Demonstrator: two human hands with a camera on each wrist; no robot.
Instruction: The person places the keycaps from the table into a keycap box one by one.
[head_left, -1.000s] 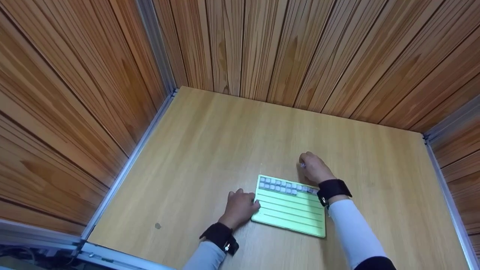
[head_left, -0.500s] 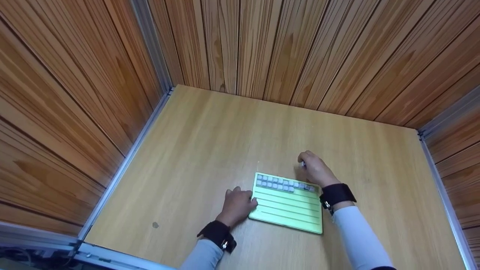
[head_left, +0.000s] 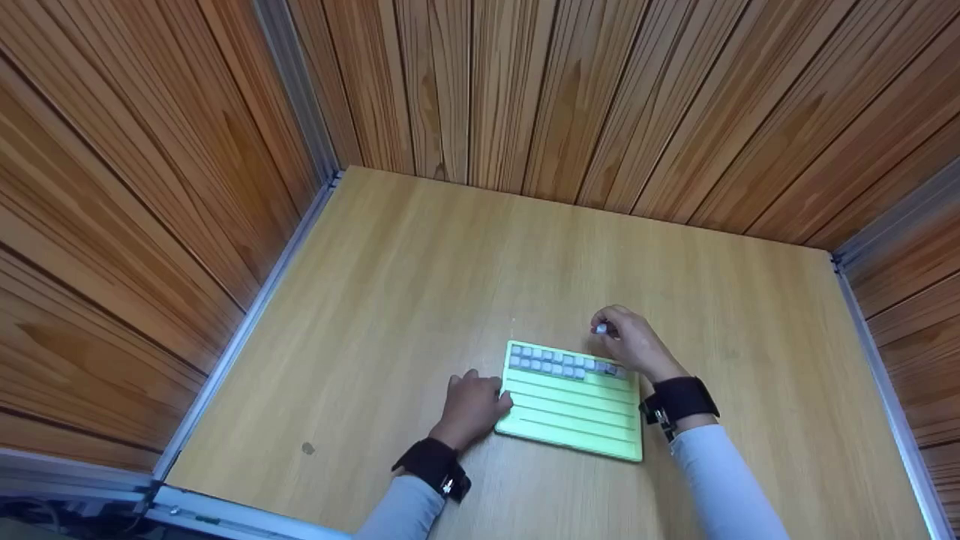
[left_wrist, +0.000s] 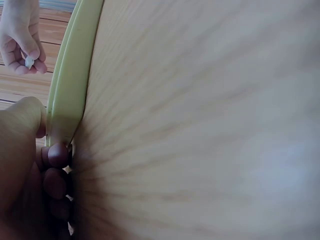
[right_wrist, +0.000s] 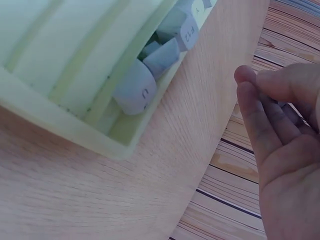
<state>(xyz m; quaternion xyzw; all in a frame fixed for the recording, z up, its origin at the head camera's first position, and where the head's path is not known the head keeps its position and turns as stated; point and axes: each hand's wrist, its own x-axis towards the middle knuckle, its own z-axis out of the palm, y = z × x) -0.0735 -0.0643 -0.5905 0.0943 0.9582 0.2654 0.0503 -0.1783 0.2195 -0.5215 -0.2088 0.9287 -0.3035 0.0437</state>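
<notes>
A light green tray [head_left: 570,427] with long ridged slots lies on the table. Pale keycaps [head_left: 546,361] fill much of its far slots, some lettered, including a tilted one [right_wrist: 135,89] near the corner in the right wrist view. My left hand [head_left: 471,409] grips the tray's left edge, thumb at the rim and fingers against the side. Beyond the tray's far right part, my right hand [head_left: 634,341] pinches a small pale keycap [left_wrist: 29,62] between thumb and fingertips, above the table. Fingers mostly hide that keycap in the right wrist view.
The wooden table [head_left: 390,322] has a dark spot [head_left: 308,448] at the left. Plank walls [head_left: 517,97] rise at the back and both sides, with metal rails [head_left: 247,322] along the table's edges.
The head view has shifted slightly. My right hand has turned a little, and more of the pinched keycap shows. My left hand keeps its grip on the tray.
</notes>
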